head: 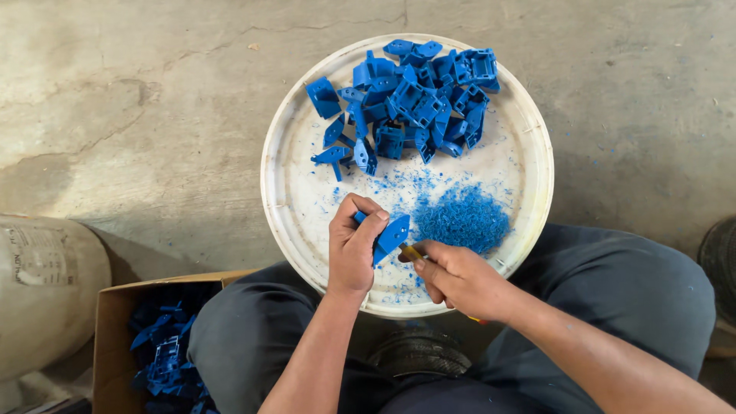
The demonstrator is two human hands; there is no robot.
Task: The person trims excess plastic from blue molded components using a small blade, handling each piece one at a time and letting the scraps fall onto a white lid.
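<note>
A blue plastic part [391, 236] sits over the near edge of the round white tray [285, 201], pinched in the curled left hand [354, 249]. The right hand [458, 280] (fingers closed) grips a small yellow-handled blade [410, 251] touching it, beside blue shavings [462, 218].

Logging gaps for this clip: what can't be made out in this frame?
Head view only:
- The tool in the right hand: mostly covered by the fingers, only a yellowish tip shows.
- The blue part in the left hand: its left end is wrapped by the grip.
- The cardboard box: cut off by the bottom edge, contents partly behind the knee.
</note>
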